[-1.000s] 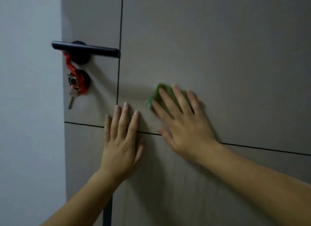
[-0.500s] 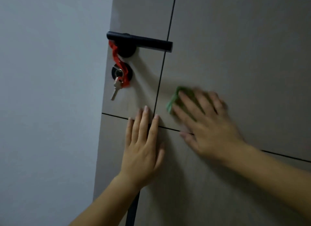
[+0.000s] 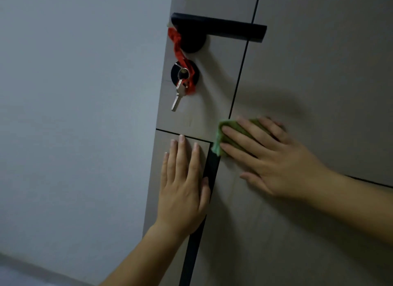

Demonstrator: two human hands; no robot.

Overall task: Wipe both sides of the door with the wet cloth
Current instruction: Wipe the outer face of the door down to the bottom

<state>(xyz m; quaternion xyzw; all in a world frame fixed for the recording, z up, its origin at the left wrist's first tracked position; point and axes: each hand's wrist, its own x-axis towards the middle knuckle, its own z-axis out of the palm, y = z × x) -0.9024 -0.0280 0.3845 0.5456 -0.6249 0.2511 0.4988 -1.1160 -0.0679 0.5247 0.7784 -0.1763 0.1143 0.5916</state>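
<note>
Our right hand (image 3: 276,158) lies flat on the door (image 3: 319,72) with the fingers straight and spread. It does not grip the green cloth (image 3: 218,144); it only presses it against the surface. The cloth is under the fingers, and its left edge shows beyond the fingertips, just where the thin grooves meet the dark strip (image 3: 209,173). Our left hand (image 3: 182,190) is also flat, with the fingers straight and close together. It rests on the lower panel near the door edge and holds nothing, so we judge that it steadies the door. Above the cloth a key (image 3: 177,98) hangs from the round lock (image 3: 174,72), tied with a red cord (image 3: 178,49) that goes up to the black handle (image 3: 223,29). To the left there is only the grey wall (image 3: 74,94). Several things could go wrong from here. Only pressure keeps the cloth in place, so a lighter push or a quick stroke may let it slide out and drop. If the stroke goes up and left, the cloth may catch the key or the cord and pull on them, and water may get into the lock. If the left hand gives way, the push of wiping may swing the door. We see only this side, so the other side cannot be judged.
</note>
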